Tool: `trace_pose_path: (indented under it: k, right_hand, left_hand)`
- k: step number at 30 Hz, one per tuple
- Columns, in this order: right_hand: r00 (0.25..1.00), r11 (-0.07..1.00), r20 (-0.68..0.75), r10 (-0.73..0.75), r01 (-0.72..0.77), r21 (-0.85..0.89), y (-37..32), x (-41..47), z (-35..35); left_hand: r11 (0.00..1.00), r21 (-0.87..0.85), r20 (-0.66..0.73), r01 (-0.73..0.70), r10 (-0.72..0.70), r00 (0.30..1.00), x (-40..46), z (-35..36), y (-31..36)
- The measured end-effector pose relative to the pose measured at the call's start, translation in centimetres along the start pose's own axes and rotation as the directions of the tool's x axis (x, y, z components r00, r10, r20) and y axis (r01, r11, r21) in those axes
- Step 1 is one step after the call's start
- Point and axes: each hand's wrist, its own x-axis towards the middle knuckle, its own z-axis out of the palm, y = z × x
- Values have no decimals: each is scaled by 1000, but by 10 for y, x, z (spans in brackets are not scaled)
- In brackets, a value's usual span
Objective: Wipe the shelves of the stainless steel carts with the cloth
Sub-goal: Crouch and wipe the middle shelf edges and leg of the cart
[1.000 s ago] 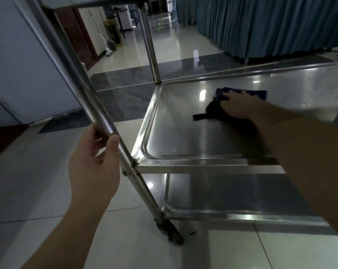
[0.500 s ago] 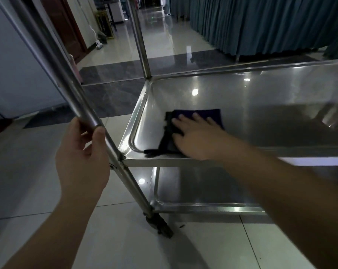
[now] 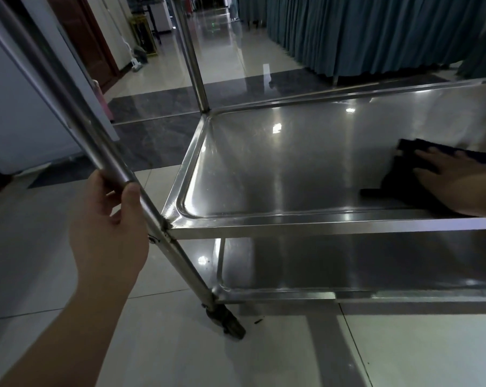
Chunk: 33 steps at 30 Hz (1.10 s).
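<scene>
A stainless steel cart fills the view, and its middle shelf (image 3: 278,169) is a shiny tray with a raised rim. A dark cloth (image 3: 398,177) lies flat on the right part of that shelf, close to the front rim. My right hand (image 3: 456,182) presses down on the cloth with straight, spread fingers. My left hand (image 3: 107,222) grips the cart's near-left upright post (image 3: 96,141), thumb and fingers wrapped round it just above the shelf corner. A lower shelf (image 3: 347,263) shows beneath.
The cart stands on a pale tiled floor, with a black caster wheel (image 3: 227,322) under the near-left post. Teal curtains (image 3: 361,32) hang behind the cart at the right. A white wall and a dark wooden door (image 3: 82,37) lie to the left, a corridor beyond.
My right hand slid the cloth from the shelf's front left corner over to the right side. My left hand kept its grip on the post.
</scene>
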Motion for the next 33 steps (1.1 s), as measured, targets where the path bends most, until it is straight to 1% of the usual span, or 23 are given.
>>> trace_pose_path:
  k: [2,3,5,6,8,10,12,15,17,19,22,24,25,28,30,33]
  right_hand:
    - [998,998,-31,49,-48,32,26,-1,6]
    - [998,998,-33,52,-51,34,26,-5,8]
    - [1000,999,-16,27,-26,31,4,-20,7]
    - [1000,1000,3,-20,20,14,-14,-28,7]
    - [986,987,44,-159,161,-27,-58,-48,10]
    - [960,960,21,-278,278,16,-107,-72,18]
    - [920,919,3,-392,392,45,-153,-92,23]
    - [858,861,77,-508,502,82,-191,-86,30]
    - [850,858,122,-513,505,94,-194,-58,31]
    - [875,881,109,-472,465,85,-182,-20,29]
    - [943,942,39,-330,326,85,-143,41,20]
    - [972,969,35,-234,230,89,-119,73,11]
    - [977,976,51,-209,205,75,-112,83,8]
    - [970,974,88,-226,224,38,-115,90,7]
    - [964,966,78,-254,249,71,-124,74,8]
    - [928,931,101,-359,350,102,-136,35,12]
  left_hand:
    - [1000,15,-8,7,-7,1000,-1,1,0]
    - [1000,24,-15,11,-11,1000,-1,2,-1]
    - [999,42,-32,18,-16,999,-1,2,-2]
    - [999,50,-37,16,-14,999,0,2,-2]
    - [998,61,-43,17,-14,999,0,3,-2]
    - [997,66,-44,36,-33,998,0,3,-2]
    - [996,73,-37,40,-38,999,-1,2,-2]
    - [997,74,-24,35,-33,999,0,1,-2]
    - [997,76,-23,27,-26,999,2,1,-2]
    - [996,81,-25,28,-26,999,4,1,-3]
    - [997,69,-18,31,-30,999,4,1,-5]
    - [998,51,-23,43,-42,999,3,1,-4]
    - [998,38,-30,50,-49,998,2,1,-2]
    - [998,23,-51,58,-57,997,1,3,0]
    - [997,36,-54,65,-63,997,1,3,0]
    - [997,42,-45,71,-69,997,0,3,0]
